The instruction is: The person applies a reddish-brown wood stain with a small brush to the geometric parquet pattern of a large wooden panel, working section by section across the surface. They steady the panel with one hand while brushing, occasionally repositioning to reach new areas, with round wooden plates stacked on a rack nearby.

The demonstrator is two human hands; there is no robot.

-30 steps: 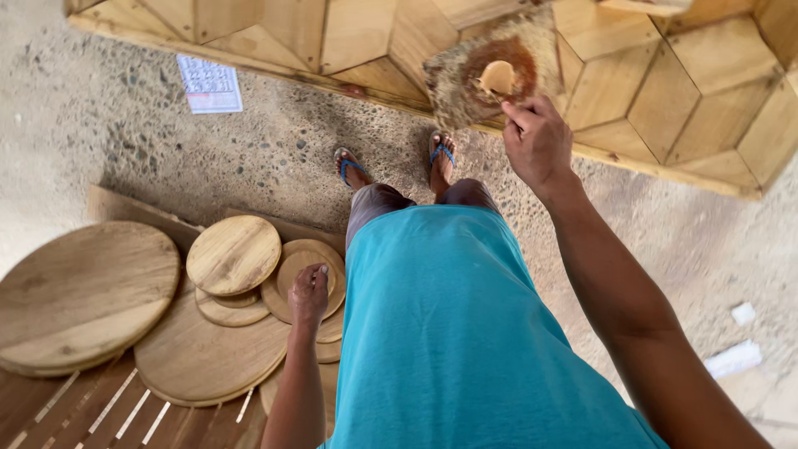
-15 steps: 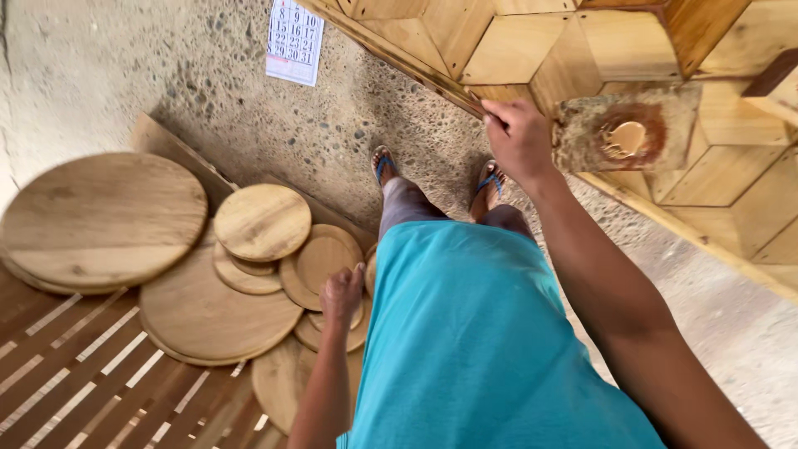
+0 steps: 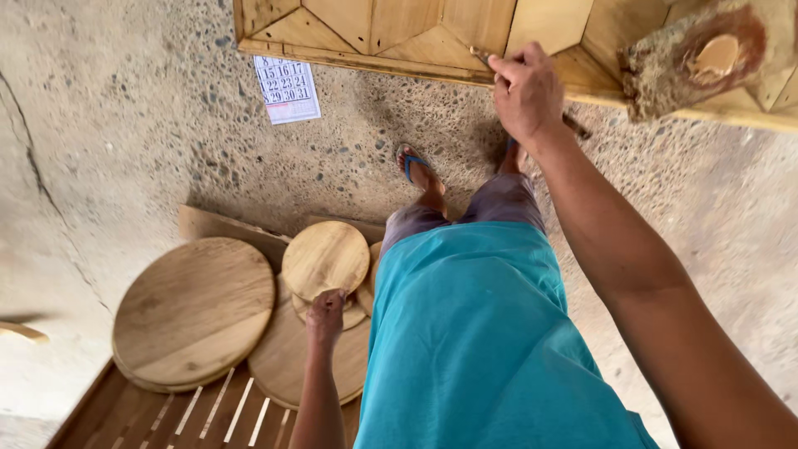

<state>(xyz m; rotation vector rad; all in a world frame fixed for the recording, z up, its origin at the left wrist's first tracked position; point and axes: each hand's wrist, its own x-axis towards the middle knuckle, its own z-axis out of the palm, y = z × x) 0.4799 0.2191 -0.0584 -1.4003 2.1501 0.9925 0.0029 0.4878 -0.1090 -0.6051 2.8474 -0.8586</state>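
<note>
My right hand (image 3: 528, 96) is closed around a thin dark stick-like tool (image 3: 577, 126) and rests on the lower edge of a wooden panel (image 3: 399, 33) made of hexagon and diamond pieces. What kind of tool it is stays unclear. My left hand (image 3: 326, 312) hangs at my side with its fingers curled shut and nothing in it, just over a small round wooden disc (image 3: 326, 259). A large round disc (image 3: 195, 312) lies to the left of it. My teal shirt fills the lower middle of the view.
A rough wood block (image 3: 694, 58) with a round hollow sits on the panel at the right. A paper calendar sheet (image 3: 287, 87) lies on the concrete floor. More discs are stacked on a slatted wooden pallet (image 3: 166, 411). My feet wear blue sandals (image 3: 413, 166).
The view has swung, so the panel and block now sit higher and further right. My right hand has shifted left, away from the block, along the panel edge. My left hand stays at my side.
</note>
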